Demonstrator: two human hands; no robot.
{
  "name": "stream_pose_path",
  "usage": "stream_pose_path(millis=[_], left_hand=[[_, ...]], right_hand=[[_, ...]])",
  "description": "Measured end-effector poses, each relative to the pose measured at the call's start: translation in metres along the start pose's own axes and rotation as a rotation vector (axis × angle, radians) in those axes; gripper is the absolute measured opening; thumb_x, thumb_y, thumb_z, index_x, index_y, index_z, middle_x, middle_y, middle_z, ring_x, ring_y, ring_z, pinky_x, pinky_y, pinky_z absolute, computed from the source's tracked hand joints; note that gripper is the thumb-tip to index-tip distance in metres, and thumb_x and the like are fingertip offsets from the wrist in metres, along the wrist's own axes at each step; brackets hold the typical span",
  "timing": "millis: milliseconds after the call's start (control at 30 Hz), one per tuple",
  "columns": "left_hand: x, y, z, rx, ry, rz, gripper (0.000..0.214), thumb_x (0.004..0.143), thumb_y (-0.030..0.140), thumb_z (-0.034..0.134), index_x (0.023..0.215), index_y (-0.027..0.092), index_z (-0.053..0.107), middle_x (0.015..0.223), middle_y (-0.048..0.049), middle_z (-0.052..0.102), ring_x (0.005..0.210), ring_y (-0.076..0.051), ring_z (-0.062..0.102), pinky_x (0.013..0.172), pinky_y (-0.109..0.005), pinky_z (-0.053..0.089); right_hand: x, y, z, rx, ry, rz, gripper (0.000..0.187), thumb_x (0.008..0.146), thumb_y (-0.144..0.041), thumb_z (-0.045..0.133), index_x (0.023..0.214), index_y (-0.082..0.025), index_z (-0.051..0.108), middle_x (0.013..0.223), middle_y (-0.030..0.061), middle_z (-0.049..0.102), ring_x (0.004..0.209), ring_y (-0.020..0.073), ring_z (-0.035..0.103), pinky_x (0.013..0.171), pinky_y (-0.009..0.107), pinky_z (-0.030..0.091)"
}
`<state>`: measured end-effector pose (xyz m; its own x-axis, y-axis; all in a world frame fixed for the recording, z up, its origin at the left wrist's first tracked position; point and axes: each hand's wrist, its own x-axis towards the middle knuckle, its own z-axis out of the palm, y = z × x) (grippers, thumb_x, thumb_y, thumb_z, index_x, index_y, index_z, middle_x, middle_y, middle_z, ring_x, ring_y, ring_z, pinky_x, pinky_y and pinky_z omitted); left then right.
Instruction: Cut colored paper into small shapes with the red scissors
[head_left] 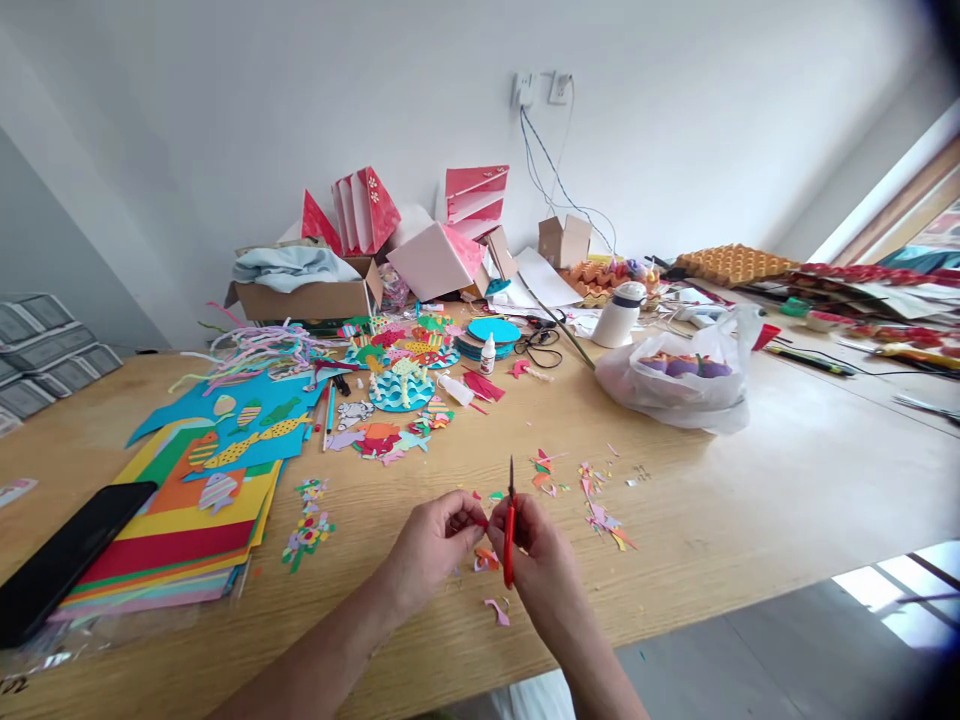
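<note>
In my right hand [532, 545] is a pair of scissors [510, 545] with red handles, its dark blades pointing up and away from me. My left hand [435, 540] is closed in a pinch on a small red paper piece [482, 522]. The fingertips of both hands almost meet at this piece, so most of it is hidden. Beneath and around the hands lie small orange and pink paper scraps [496, 612]. More coloured scraps [596, 500] are scattered on the wooden table to the right.
To the left are a stack of coloured paper [157, 545], fish cutouts [281, 428] and a black phone [71, 560]. Farther back stand a glue bottle [487, 355], blue discs [493, 332] and a cardboard box [300, 300]. A white plastic bag [675, 385] sits at the right.
</note>
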<state>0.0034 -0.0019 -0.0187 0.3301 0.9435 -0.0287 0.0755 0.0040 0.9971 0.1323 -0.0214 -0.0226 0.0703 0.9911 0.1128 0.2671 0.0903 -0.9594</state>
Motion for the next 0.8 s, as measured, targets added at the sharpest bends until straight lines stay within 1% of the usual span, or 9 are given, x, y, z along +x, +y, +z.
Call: stream_pose_path(millis=[67,133,200,267,333,400,500,600,800], left_hand=[[0.002,0.003,-0.003,0.107,-0.016,0.032,0.005,0.067,0.019,0.053,0.064,0.015,0.056,0.059,0.0025,0.052,0.057,-0.01,0.046,0.055,-0.02,0.035],[0.003,0.006,-0.005,0.154,-0.017,0.036,0.007,0.066,0.017,0.053,0.06,0.015,0.055,0.057,0.0028,0.051,0.056,-0.01,0.045,0.055,-0.02,0.034],[0.003,0.01,-0.005,0.086,-0.03,-0.016,0.008,0.065,0.019,0.055,0.057,0.015,0.054,0.054,0.0033,0.05,0.053,-0.009,0.043,0.052,-0.02,0.033],[0.002,0.016,-0.003,-0.08,-0.02,-0.107,0.011,0.064,0.024,0.058,0.059,0.015,0.053,0.053,0.0038,0.049,0.05,-0.008,0.042,0.05,-0.019,0.033],[-0.001,0.023,-0.001,-0.255,0.027,-0.172,0.014,0.065,0.028,0.059,0.064,0.015,0.052,0.055,0.0038,0.05,0.049,-0.007,0.042,0.05,-0.018,0.033],[-0.004,0.028,0.002,-0.357,0.076,-0.19,0.014,0.067,0.028,0.059,0.067,0.015,0.052,0.058,0.0033,0.052,0.051,-0.006,0.043,0.051,-0.017,0.034],[-0.005,0.031,0.005,-0.417,0.102,-0.167,0.014,0.066,0.026,0.06,0.066,0.015,0.052,0.061,0.002,0.054,0.056,-0.007,0.047,0.056,-0.018,0.038],[-0.005,0.029,0.006,-0.454,0.082,-0.114,0.015,0.067,0.028,0.06,0.066,0.015,0.052,0.066,0.0001,0.056,0.063,-0.01,0.052,0.062,-0.022,0.042],[-0.004,0.025,0.007,-0.403,0.047,-0.126,0.017,0.069,0.029,0.06,0.066,0.015,0.051,0.065,0.0002,0.058,0.059,-0.01,0.054,0.061,-0.024,0.043]], right_hand=[[0.001,-0.004,-0.003,-0.085,-0.027,-0.012,0.005,0.07,-0.022,0.051,0.068,-0.019,0.048,0.062,-0.0006,0.053,0.056,0.0125,0.048,0.053,0.023,0.039],[0.0,-0.009,-0.006,-0.11,-0.027,-0.017,0.006,0.072,-0.024,0.05,0.069,-0.018,0.049,0.062,-0.0004,0.053,0.057,0.0128,0.049,0.053,0.023,0.039],[-0.003,-0.011,-0.007,-0.096,-0.007,-0.015,0.01,0.074,-0.028,0.048,0.07,-0.019,0.048,0.062,-0.0009,0.053,0.056,0.0126,0.049,0.052,0.023,0.038],[-0.009,-0.009,-0.007,-0.08,-0.007,-0.011,0.014,0.075,-0.032,0.047,0.071,-0.019,0.046,0.061,-0.0017,0.052,0.056,0.0124,0.049,0.051,0.022,0.038],[-0.017,-0.003,-0.007,-0.092,-0.029,-0.014,0.016,0.077,-0.034,0.046,0.07,-0.019,0.045,0.061,-0.0025,0.05,0.056,0.012,0.047,0.052,0.022,0.038],[-0.025,0.003,-0.006,-0.126,-0.072,-0.012,0.018,0.078,-0.035,0.044,0.068,-0.02,0.043,0.06,-0.0038,0.046,0.054,0.0111,0.045,0.051,0.021,0.037],[-0.032,0.011,-0.003,-0.149,-0.13,0.023,0.021,0.079,-0.037,0.043,0.067,-0.019,0.043,0.057,-0.005,0.042,0.05,0.0101,0.041,0.046,0.02,0.034],[-0.033,0.012,-0.001,-0.148,-0.14,0.048,0.022,0.079,-0.037,0.043,0.067,-0.019,0.043,0.056,-0.0053,0.041,0.049,0.0095,0.04,0.044,0.019,0.033],[-0.03,0.013,-0.001,-0.132,-0.134,0.027,0.021,0.077,-0.033,0.046,0.063,-0.019,0.041,0.054,-0.0059,0.039,0.048,0.0089,0.039,0.045,0.019,0.034]])
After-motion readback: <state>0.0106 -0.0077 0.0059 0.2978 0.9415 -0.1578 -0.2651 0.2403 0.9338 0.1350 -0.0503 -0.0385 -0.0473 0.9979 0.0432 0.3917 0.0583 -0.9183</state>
